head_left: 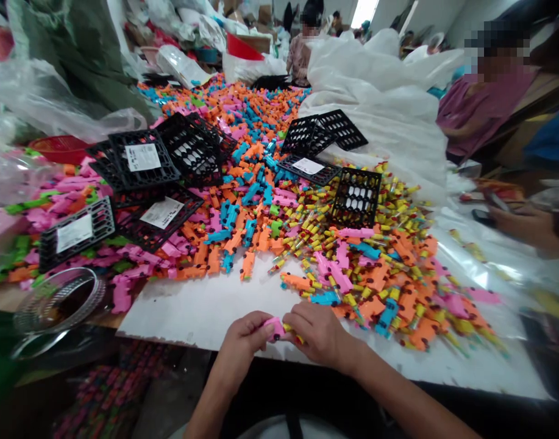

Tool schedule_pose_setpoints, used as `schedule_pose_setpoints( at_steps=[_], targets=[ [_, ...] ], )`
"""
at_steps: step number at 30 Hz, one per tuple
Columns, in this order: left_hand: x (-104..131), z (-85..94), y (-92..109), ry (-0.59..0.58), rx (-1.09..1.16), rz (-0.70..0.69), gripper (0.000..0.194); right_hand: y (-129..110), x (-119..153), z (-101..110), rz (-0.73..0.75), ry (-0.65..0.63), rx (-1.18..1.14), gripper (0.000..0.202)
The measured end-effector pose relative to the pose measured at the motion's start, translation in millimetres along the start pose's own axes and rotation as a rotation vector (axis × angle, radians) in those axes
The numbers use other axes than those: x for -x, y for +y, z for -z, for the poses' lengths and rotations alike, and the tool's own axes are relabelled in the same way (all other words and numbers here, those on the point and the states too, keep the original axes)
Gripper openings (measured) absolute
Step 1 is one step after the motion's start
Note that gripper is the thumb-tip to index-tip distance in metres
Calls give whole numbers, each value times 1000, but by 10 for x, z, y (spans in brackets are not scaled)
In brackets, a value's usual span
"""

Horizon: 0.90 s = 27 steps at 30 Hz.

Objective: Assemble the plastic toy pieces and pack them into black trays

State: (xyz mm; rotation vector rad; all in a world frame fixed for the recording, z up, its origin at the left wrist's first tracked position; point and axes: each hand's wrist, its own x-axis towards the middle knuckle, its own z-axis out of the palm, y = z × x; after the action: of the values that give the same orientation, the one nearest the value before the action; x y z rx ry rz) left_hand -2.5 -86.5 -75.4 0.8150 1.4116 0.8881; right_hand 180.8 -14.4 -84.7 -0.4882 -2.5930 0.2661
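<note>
Pink and small, a toy car (274,328) is sitting low in the middle of the frame, where the left hand (249,334) is pinching it and the right hand (316,334) is pinching a yellow piece (293,333).

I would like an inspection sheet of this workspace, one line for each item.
Surface: white board, partly covered by pieces.
Things in hand: pink piece and yellow piece, close together.
Clutter: heaped colourful pieces; black trays, some with white labels; clear mug at left.
Hands: left hand pinches the pink piece, right hand the yellow one.
Cables: nothing seen.
Surroundings: plastic sheeting behind the heap; seated person at right; more people farther back.
</note>
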Motion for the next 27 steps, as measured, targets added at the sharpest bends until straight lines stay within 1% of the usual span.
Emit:
schedule_pose_setpoints(
  at_steps=[2,3,4,5,6,7,8,10,12,13,14,15,16,18,20,22,23,25,27],
  targets=[
    [-1,-17,-41,-61,26,85,36,-55,61,-92,7,24,27,24],
    [0,-24,-46,-92,-9,106,36,-71,95,-122,7,19,31,25],
    [-1,-27,-38,-121,-75,97,36,-71,131,-130,7,10,31,27],
    [-7,-23,-17,-140,-156,54,36,-50,169,-107,5,-1,32,27],
    [-21,-11,14,-139,-240,-16,36,-5,209,-45,-1,-7,34,27],
    [-49,12,53,-105,-322,-104,36,65,249,56,-15,-2,43,24],
    [-94,46,94,-31,-400,-196,36,156,288,193,-38,31,66,21],
    [-239,135,168,214,-571,-339,35,370,348,530,-148,174,189,18],
    [-443,217,214,479,-726,-376,32,557,369,826,-349,412,415,31],
    [-555,242,225,582,-774,-362,32,615,361,911,-453,519,502,38],
    [-664,252,230,658,-799,-337,33,642,340,936,-542,589,532,41],
    [-764,250,228,710,-804,-312,36,637,308,896,-610,607,493,42],
    [-850,237,223,742,-804,-293,40,604,266,797,-653,584,394,40],
    [-955,208,199,779,-817,-271,42,481,159,467,-669,434,129,35],
    [-959,208,158,777,-821,-259,37,339,29,80,-606,294,-44,28],
    [-868,257,105,752,-808,-254,32,237,-115,-239,-498,198,-76,26],
    [-798,294,77,733,-795,-253,31,211,-188,-351,-438,149,-58,29],
    [-636,371,25,679,-750,-244,30,207,-324,-482,-343,55,-4,37],
    [-477,413,-11,617,-697,-227,31,241,-426,-513,-298,13,-10,37]
  ],
)
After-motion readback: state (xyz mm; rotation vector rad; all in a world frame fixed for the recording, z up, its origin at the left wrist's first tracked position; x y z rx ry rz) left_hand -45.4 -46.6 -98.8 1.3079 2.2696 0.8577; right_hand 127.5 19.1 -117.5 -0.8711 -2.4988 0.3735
